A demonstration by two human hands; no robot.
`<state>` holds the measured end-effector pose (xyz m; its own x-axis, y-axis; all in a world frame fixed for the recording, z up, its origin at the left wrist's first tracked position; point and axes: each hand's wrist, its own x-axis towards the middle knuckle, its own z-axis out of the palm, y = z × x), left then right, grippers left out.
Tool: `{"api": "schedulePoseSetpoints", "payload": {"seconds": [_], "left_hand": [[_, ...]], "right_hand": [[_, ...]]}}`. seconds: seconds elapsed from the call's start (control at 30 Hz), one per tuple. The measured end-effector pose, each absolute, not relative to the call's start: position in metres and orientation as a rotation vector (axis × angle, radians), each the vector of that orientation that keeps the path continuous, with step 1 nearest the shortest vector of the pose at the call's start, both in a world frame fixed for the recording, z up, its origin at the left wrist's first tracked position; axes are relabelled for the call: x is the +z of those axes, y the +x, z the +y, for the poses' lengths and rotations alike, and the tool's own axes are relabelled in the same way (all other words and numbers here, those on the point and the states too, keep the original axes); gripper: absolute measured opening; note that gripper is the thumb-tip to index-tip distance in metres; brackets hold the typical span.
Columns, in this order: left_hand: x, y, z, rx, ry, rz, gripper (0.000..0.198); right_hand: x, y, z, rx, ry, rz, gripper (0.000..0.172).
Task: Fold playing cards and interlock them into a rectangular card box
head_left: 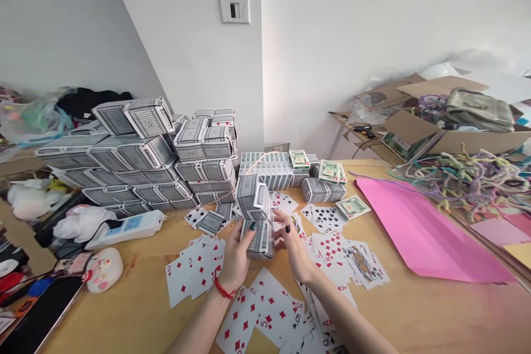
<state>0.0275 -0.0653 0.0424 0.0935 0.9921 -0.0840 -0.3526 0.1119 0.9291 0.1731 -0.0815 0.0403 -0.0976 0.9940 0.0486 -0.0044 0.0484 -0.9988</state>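
Note:
Near the middle of the table, my left hand (235, 259) grips a block of grey-backed playing cards (259, 237), its thumb across the front face. A second grey card block (250, 197) sits tilted on top of that one. At the right side of the held block is my right hand (295, 248), with bent fingers against its edge and the thumb raised. Loose playing cards lie face up around both wrists, among them diamonds (245, 310), hearts (332, 249) and a face card (363, 263).
Tall stacks of card blocks (145, 157) stand at the back left. Green card boxes (352, 207) lie back right, near pink paper (418, 238). A power strip (128, 228) and a round plush toy (103, 270) are at left; tangled yarn (460, 182) and a cardboard box (485, 138) are at right.

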Motion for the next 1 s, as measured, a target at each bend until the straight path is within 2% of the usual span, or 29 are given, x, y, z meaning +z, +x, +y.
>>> {"api": "schedulePoseSetpoints", "payload": {"seconds": [0.13,0.27,0.43,0.5,0.57,0.7,0.8,1.0], "left_hand": [[0.042,0.019,-0.062,1.166,0.632,0.803,0.028],[0.044,0.018,-0.058,1.058,0.546,0.778,0.019],[0.039,0.016,-0.050,1.167,0.564,0.923,0.021],[0.036,0.014,-0.049,1.223,0.614,0.930,0.028],[0.035,0.014,-0.052,1.195,0.726,0.899,0.039],[0.040,0.017,-0.062,1.077,1.211,0.941,0.049],[0.041,0.022,-0.067,1.073,1.567,1.049,0.066],[0.033,0.023,-0.066,1.097,1.857,1.212,0.059]], "right_hand": [[0.045,0.188,-0.070,1.463,-1.039,-1.019,0.055],[0.048,0.198,-0.069,1.724,-0.827,-0.989,0.047],[0.041,0.196,-0.068,1.672,-0.852,-1.018,0.037],[0.037,0.196,-0.066,1.612,-0.898,-0.982,0.034],[0.034,0.196,-0.064,1.547,-0.926,-0.949,0.031],[0.033,0.198,-0.062,1.437,-0.925,-0.855,0.025],[0.032,0.198,-0.061,1.447,-0.871,-0.778,0.025],[0.039,0.199,-0.061,1.462,-0.814,-0.798,0.029]]}}
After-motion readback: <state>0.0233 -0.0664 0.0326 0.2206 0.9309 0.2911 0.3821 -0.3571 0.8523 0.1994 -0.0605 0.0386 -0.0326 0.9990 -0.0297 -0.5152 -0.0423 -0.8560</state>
